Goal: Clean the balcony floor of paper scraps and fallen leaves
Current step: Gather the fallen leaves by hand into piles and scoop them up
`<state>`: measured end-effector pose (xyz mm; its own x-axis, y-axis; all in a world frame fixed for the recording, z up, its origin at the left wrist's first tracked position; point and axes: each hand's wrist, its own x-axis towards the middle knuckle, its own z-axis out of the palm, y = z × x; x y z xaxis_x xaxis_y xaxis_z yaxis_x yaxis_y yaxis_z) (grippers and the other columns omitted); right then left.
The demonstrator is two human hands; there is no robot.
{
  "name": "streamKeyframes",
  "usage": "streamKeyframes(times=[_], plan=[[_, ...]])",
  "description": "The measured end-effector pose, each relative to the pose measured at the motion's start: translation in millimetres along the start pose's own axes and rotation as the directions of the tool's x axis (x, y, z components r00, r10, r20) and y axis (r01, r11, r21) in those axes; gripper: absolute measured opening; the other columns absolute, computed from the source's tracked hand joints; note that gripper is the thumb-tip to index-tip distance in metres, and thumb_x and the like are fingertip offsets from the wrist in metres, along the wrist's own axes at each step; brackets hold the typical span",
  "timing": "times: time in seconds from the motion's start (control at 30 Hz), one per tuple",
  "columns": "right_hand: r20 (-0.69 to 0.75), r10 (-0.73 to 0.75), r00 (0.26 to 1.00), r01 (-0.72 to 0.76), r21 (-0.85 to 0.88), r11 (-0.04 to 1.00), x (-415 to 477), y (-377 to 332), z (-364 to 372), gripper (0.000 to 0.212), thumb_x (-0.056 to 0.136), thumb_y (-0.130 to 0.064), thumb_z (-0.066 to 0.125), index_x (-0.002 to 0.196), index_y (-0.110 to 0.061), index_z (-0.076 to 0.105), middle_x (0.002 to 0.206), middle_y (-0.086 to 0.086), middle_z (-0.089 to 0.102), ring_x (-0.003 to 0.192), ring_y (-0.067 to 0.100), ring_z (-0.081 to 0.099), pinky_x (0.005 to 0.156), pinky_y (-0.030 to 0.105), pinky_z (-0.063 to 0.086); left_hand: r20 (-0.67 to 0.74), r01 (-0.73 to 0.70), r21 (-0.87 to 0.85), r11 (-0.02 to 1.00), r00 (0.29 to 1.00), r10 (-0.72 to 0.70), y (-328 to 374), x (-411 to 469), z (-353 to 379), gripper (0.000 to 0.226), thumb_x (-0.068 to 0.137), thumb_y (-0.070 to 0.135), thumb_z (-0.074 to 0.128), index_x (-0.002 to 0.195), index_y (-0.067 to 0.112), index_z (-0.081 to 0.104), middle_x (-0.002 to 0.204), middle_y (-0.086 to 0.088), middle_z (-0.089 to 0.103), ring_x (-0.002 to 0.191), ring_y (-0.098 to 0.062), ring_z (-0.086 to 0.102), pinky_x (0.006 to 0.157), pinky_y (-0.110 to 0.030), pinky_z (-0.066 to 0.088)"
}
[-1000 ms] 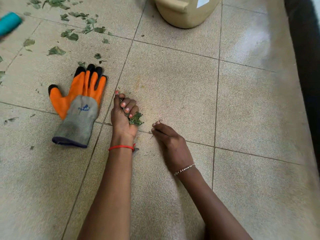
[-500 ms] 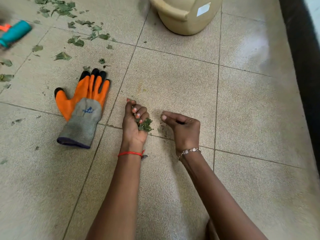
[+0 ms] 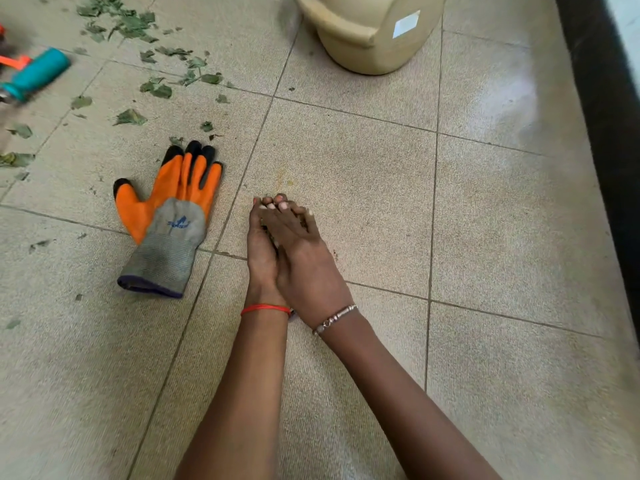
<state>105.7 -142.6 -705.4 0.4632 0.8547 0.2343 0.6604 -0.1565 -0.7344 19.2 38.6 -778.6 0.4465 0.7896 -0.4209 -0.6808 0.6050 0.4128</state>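
Note:
My left hand (image 3: 258, 247) rests on its edge on the beige tiled floor (image 3: 363, 188), cupped, with its fingertips curled over at the top. It holds a bunch of green leaf scraps, almost fully hidden now. My right hand (image 3: 306, 268) lies flat against the left palm with straight fingers, covering the leaves. Several more torn green leaves (image 3: 156, 88) are scattered over the tiles at the upper left.
An orange and grey work glove (image 3: 169, 220) lies flat just left of my hands. A teal-handled tool (image 3: 38, 72) sits at the far left edge. A cream plastic container (image 3: 370, 32) stands at the top centre. A dark wall base (image 3: 602, 98) runs down the right side.
My right hand picked scraps off the floor, then moved left onto my left palm, hiding the leaves. The view shifted slightly, so the glove and container appear lower.

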Motion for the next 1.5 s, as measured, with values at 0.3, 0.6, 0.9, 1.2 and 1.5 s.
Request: streamKeyframes(times=[0.3, 0.6, 0.9, 1.2, 1.5], plan=[[-0.301, 0.448, 0.842, -0.399, 0.212, 0.892, -29, 38, -31, 0.048, 0.084, -0.002, 0.038, 0.129, -0.007, 0.052, 0.123, 0.016, 0.06, 0.094, 0.015, 0.062, 0.082, 0.022, 0.047, -0.146, 0.135, 0.012, 0.991, 0.98, -0.131, -58, -4, -12, 0.056, 0.09, 0.055, 0.04, 0.111, 0.008, 0.065, 0.124, -0.019, 0.057, 0.107, -0.022, 0.055, 0.097, -0.046, 0.046], [-0.068, 0.393, 0.917, -0.363, -0.548, 0.753, -44, 49, 32, 0.078, 0.093, -0.058, 0.007, 0.148, -0.004, -0.004, 0.156, 0.011, -0.007, 0.144, 0.022, -0.011, 0.115, 0.04, -0.004, 0.042, 0.146, -0.278, 0.949, 0.989, -0.14, -69, -50, 36, 0.055, 0.102, 0.024, 0.032, 0.055, 0.008, 0.056, 0.055, -0.001, 0.051, 0.045, -0.012, 0.049, 0.045, -0.017, 0.044], [0.127, -0.029, 0.991, 0.07, -0.33, 0.941, -13, 66, 20, 0.041, 0.09, 0.0, 0.053, 0.13, -0.005, 0.052, 0.137, 0.01, 0.05, 0.129, 0.024, 0.045, 0.11, 0.036, 0.029, 0.126, 0.144, -0.365, 0.92, 0.987, -0.104, -73, -57, 47, 0.057, 0.102, 0.027, 0.032, 0.054, 0.008, 0.056, 0.055, -0.001, 0.051, 0.046, -0.012, 0.048, 0.046, -0.017, 0.043], [0.088, -0.134, 0.987, 0.157, -0.366, 0.917, -53, 68, -15, 0.017, 0.077, 0.005, 0.054, 0.086, 0.002, 0.069, 0.091, 0.011, 0.067, 0.084, 0.026, 0.064, 0.065, 0.032, 0.056, 0.131, 0.173, -0.426, 0.888, 0.983, -0.129, -76, -56, 48, 0.055, 0.102, 0.024, 0.033, 0.055, 0.006, 0.056, 0.055, -0.003, 0.051, 0.044, -0.014, 0.049, 0.044, -0.019, 0.045], [-0.302, 0.441, 0.845, -0.378, 0.245, 0.893, -21, 57, -22, 0.025, 0.074, 0.016, 0.062, 0.071, -0.007, 0.072, 0.08, 0.009, 0.071, 0.066, 0.008, 0.064, 0.068, 0.018, 0.051, 0.073, 0.218, -0.359, 0.908, 0.976, -0.206, -90, -69, 52, 0.059, 0.103, 0.026, 0.029, 0.055, 0.009, 0.057, 0.056, 0.0, 0.052, 0.046, -0.011, 0.048, 0.045, -0.017, 0.044]])
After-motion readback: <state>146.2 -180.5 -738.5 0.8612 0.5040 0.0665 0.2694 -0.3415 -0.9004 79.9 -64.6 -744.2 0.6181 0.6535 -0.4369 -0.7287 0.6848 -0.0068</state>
